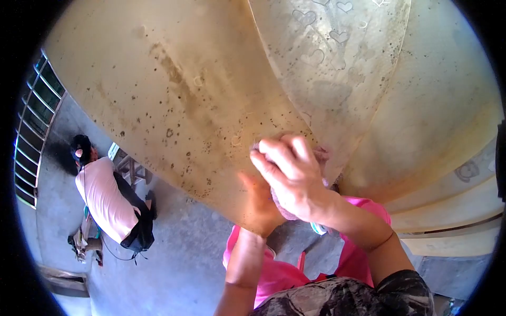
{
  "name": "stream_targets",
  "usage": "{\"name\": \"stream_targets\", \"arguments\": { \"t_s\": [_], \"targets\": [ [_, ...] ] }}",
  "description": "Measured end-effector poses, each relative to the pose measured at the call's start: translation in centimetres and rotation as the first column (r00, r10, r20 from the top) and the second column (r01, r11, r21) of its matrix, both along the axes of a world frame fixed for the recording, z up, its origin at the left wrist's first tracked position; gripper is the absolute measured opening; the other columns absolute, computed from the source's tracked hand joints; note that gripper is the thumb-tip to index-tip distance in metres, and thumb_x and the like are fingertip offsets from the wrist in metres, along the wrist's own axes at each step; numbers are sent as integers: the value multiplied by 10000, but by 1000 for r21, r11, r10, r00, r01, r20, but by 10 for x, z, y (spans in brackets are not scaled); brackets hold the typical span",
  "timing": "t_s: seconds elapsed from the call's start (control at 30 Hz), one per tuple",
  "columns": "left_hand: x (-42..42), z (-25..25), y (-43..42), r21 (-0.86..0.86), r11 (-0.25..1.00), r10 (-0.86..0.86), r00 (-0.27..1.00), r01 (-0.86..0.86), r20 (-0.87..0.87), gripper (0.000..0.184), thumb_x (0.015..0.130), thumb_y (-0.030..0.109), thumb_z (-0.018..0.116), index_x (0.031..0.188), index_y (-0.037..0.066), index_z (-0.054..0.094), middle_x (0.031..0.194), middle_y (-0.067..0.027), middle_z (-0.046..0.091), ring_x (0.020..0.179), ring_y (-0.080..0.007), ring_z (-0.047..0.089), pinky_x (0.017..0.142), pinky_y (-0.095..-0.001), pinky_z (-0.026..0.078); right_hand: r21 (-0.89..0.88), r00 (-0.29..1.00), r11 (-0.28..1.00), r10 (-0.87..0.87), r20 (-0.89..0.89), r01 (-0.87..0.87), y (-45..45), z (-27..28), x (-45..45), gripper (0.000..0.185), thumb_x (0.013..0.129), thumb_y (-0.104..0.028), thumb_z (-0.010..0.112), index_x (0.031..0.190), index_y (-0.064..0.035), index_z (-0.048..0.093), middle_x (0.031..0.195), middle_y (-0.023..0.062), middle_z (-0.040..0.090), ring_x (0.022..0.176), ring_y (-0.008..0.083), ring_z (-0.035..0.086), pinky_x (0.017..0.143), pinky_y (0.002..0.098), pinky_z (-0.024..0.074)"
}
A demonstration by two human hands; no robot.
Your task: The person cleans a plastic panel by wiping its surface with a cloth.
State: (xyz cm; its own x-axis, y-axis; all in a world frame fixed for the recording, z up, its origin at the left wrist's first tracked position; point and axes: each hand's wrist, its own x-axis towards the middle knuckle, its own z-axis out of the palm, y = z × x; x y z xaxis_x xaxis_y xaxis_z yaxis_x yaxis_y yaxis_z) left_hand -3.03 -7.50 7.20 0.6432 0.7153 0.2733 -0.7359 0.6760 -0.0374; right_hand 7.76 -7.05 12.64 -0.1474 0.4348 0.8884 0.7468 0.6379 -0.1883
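A large translucent yellowish sheet (pixel 211 95) with dark specks spreads before me. My right hand (pixel 290 174) has its fingers bent round a pinkish cloth (pixel 320 156) and presses it on the sheet near its lower edge. Just left of it, my left hand (pixel 258 203) is behind the sheet's lower edge, seen dimly through the material. Its thumb stands apart; the other fingers are hidden behind my right hand and the cloth, so its hold is unclear.
At the left, a person in a light pink top (pixel 105 197) bends low beside a small stool (pixel 132 168). A barred window (pixel 37 126) is at the far left. Below the sheet is a grey floor (pixel 179 253). More sheet folds (pixel 448 216) hang at the right.
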Motion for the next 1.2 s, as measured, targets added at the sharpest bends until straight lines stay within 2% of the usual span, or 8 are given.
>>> {"name": "stream_targets", "arguments": {
  "t_s": [0.33, 0.43, 0.57, 0.67, 0.73, 0.8, 1.07, 1.2],
  "targets": [
    [0, 23, -1, 714, 700, 702, 169, 16, -692, 1054, 800, 842, 225, 1505, 59, 223, 1548, -130, 257, 1412, -265, 275, 1153, -443, 232, -3, 999, 999, -34, 17, 34, 5, 3, 4, 339, 719, -30, 628, 1054, -26, 678, 1085, 63, 577, 921, 262, 504, 763, 342, 480],
    [-6, 11, 3, 30, 998, -45, 982, 51, -184, 939, 842, 780, 345, 1501, 117, 250, 1505, -105, 330, 1367, -276, 331, 1128, -450, 284, -79, 983, 983, -171, -67, 166, 7, 11, 21, 349, 712, -28, 636, 1059, -37, 679, 1074, 50, 574, 899, 255, 497, 746, 335, 489],
    [1, 12, 1, -19, 998, -51, 989, 54, 136, 975, 829, 793, 355, 1500, 94, 245, 1507, -120, 331, 1367, -285, 340, 1128, -468, 279, -59, 995, 993, -103, 8, 103, 1, 10, 8, 377, 701, -7, 647, 1075, -47, 678, 1077, 60, 574, 890, 255, 495, 715, 340, 490],
    [-7, 14, 4, 103, 995, 53, 872, -3, -487, 1085, 769, 862, 248, 1512, 75, 187, 1557, -137, 222, 1420, -270, 255, 1152, -443, 240, -41, 992, 992, -122, -41, 120, 6, 10, 20, 356, 730, -2, 654, 1080, -60, 679, 1080, 73, 573, 873, 248, 499, 738, 338, 480],
    [-2, 9, 6, 121, 988, -89, 994, 97, -70, 1078, 779, 852, 244, 1512, 65, 175, 1562, -147, 199, 1432, -274, 224, 1160, -445, 225, -42, 983, 984, -175, -55, 173, 12, 9, 24, 345, 739, -6, 645, 1079, -55, 678, 1088, 69, 573, 884, 249, 504, 745, 336, 474],
    [-3, 10, 5, 251, 966, 197, 785, -54, -587, 1117, 753, 874, 249, 1516, 62, 170, 1560, -147, 211, 1428, -283, 235, 1159, -449, 225, -47, 995, 994, -98, -22, 97, 5, 9, 12, 345, 734, -22, 635, 1076, -46, 676, 1099, 73, 573, 905, 257, 509, 750, 338, 473],
    [-7, 13, 5, 269, 962, 223, 695, -44, -683, 1090, 750, 878, 240, 1530, 124, 143, 1570, -98, 206, 1421, -280, 251, 1149, -460, 240, -40, 992, 991, -130, -10, 129, 6, 5, 8, 345, 744, -32, 616, 1082, -52, 681, 1079, 72, 565, 884, 251, 499, 757, 351, 478],
    [-2, 16, 4, 50, 996, -69, 982, 79, -174, 1108, 734, 884, 244, 1527, 115, 155, 1569, -106, 204, 1426, -281, 240, 1149, -459, 242, -97, 998, 994, -51, -38, 47, 2, 12, 13, 380, 733, -6, 636, 1109, -49, 668, 1087, 67, 566, 902, 232, 509, 797, 360, 474]
  ]
}}
